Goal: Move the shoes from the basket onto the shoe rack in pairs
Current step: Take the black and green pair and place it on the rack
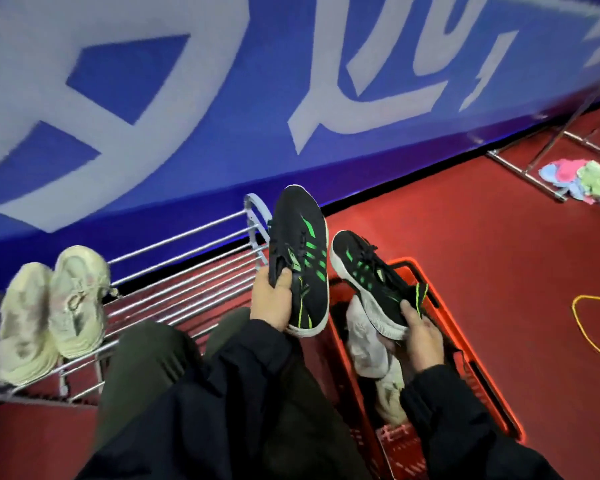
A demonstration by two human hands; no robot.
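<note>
Both held sneakers (302,258) (371,282) are black with green stripes and white soles. The basket (492,386) is red, as is the floor (482,237). The racked pair (49,313) is off-white; the wall (187,116) is blue with white lettering.

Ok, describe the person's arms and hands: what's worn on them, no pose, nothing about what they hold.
Both hands, left and right, are bare: no gloves, and no rings or watch show. Each arm is covered to the wrist by a dark, near-black jacket sleeve, loose and creased. No markings show on the sleeves.
</note>
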